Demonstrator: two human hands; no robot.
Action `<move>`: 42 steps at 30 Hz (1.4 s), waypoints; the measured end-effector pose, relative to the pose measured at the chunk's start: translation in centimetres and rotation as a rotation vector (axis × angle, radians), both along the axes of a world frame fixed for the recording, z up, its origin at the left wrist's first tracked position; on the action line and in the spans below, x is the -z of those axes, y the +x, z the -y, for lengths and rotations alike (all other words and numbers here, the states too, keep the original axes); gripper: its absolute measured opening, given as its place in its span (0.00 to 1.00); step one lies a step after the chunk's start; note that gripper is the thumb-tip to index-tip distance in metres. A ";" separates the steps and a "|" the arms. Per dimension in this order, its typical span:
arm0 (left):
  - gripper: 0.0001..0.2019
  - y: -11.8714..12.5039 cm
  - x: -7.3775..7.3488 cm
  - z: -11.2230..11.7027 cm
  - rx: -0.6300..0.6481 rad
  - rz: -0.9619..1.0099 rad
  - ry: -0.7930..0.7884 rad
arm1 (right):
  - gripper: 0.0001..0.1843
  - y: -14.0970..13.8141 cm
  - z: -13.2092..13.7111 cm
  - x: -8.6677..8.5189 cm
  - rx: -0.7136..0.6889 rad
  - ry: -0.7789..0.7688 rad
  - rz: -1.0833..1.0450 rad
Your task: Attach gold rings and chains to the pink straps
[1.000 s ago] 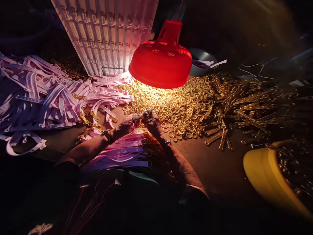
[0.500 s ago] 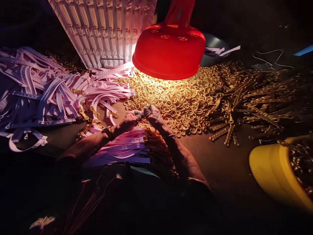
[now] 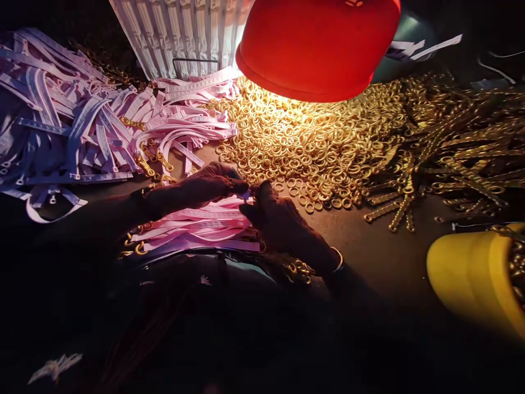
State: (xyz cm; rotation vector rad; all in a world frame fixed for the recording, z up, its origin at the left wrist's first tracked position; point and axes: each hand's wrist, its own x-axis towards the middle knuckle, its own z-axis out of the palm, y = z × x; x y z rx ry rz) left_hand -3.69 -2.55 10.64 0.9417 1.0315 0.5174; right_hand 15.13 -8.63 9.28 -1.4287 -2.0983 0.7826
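My left hand is closed in a pinch, its fingertips meeting those of my right hand. Between them shows the pale end of a pink strap, which both hands appear to grip; shadow hides the finer details. A bundle of pink straps lies just below my hands, with gold rings at its left end. More gold pieces lie under my right wrist. Right behind my hands spreads a large heap of gold rings.
A red lamp hangs low over the rings. Tangled pink straps cover the left side. Gold chain-like strips lie at the right, near a tipped yellow container of rings. A ribbed pale panel stands behind.
My hands have drawn back from the rings toward me, and the pale strap end now shows between them. The view has shifted, so the lamp appears higher and larger.
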 end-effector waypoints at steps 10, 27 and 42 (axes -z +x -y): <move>0.10 -1.2 0.7 7.7 0.129 0.039 -0.104 | 0.15 -1.2 7.6 2.3 0.017 -0.025 0.002; 0.15 -0.8 4.3 9.6 0.033 0.147 -0.258 | 0.16 -2.3 6.1 2.7 -0.138 -0.411 -0.228; 0.17 -7.7 0.8 2.0 0.570 -1.111 0.745 | 0.21 -1.2 4.1 3.2 0.150 0.144 0.356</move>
